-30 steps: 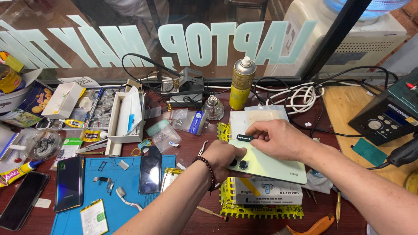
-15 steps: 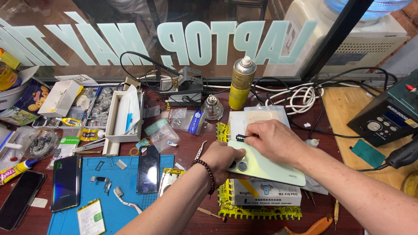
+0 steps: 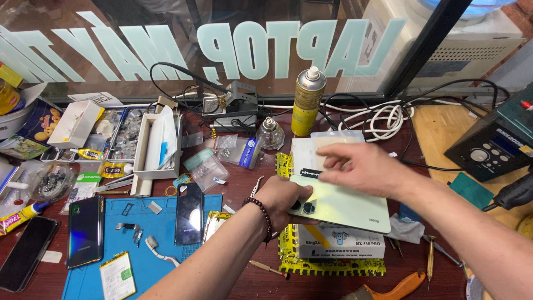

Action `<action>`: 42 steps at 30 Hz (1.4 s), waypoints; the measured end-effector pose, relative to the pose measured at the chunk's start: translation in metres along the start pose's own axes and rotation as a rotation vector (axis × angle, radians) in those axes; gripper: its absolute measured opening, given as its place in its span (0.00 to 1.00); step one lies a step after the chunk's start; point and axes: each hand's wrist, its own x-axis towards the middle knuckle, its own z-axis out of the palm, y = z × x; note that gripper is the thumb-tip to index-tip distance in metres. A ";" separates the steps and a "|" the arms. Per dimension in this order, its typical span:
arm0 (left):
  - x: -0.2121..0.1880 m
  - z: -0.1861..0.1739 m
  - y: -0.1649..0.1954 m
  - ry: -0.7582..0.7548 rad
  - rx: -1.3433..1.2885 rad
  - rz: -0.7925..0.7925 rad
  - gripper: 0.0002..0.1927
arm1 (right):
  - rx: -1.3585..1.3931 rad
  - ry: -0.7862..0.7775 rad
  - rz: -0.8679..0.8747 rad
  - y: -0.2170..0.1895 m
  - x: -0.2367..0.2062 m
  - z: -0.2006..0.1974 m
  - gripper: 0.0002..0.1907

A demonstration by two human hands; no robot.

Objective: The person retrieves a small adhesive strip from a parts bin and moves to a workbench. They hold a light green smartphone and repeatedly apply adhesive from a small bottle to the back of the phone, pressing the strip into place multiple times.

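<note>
A pale green phone (image 3: 338, 203), lying back-up with its camera lenses toward the person, was held on a heating plate (image 3: 311, 153) near the middle of the cluttered tabletop (image 3: 244, 183), in front of a yellow spray can (image 3: 308, 103). The left hand (image 3: 283, 200) was closed on the phone's near-left corner, beside the lenses. The right hand (image 3: 358, 166) was stretched over the phone's far edge, where a thin razor blade (image 3: 311, 173) lay; the fingers were loosely extended and touched it, but a firm grip could not be told. The step was judged to be the opening of the back cover; a careful, flat push of the blade into the seam would be called for. Compared with one second ago, the right hand was moved slightly to the right and its fingers were less curled.
</note>
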 end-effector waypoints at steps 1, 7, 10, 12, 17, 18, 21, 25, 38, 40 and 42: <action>0.000 0.000 0.000 0.003 0.004 0.002 0.13 | 0.085 0.058 -0.023 0.012 -0.004 -0.009 0.22; -0.004 0.001 0.003 0.019 0.023 -0.004 0.13 | 0.213 0.691 0.406 0.122 -0.058 -0.061 0.16; -0.006 0.002 0.003 0.044 0.033 0.002 0.13 | -0.248 0.557 0.620 0.182 -0.091 -0.058 0.23; -0.006 0.004 0.002 0.046 0.033 0.008 0.13 | -0.082 0.424 0.643 0.211 -0.103 -0.040 0.34; -0.007 0.004 0.000 0.076 0.034 -0.001 0.12 | -0.068 0.272 0.639 0.237 -0.098 0.000 0.47; -0.006 0.004 -0.001 0.078 0.030 -0.001 0.12 | -0.077 0.309 0.589 0.235 -0.092 0.008 0.47; -0.003 0.004 -0.003 0.086 0.018 0.005 0.13 | -0.156 0.364 0.516 0.233 -0.079 0.022 0.45; 0.000 0.000 -0.005 0.086 0.020 0.019 0.14 | -0.213 0.431 0.411 0.224 -0.071 0.035 0.27; -0.003 -0.002 -0.003 0.093 0.041 0.034 0.14 | 0.099 0.401 0.077 0.080 -0.078 -0.032 0.28; -0.003 -0.001 -0.003 0.090 0.034 0.037 0.14 | 0.064 0.357 -0.004 0.049 -0.077 -0.030 0.25; -0.003 0.000 -0.002 0.088 0.029 0.040 0.14 | -0.099 0.327 0.027 0.022 -0.077 -0.023 0.23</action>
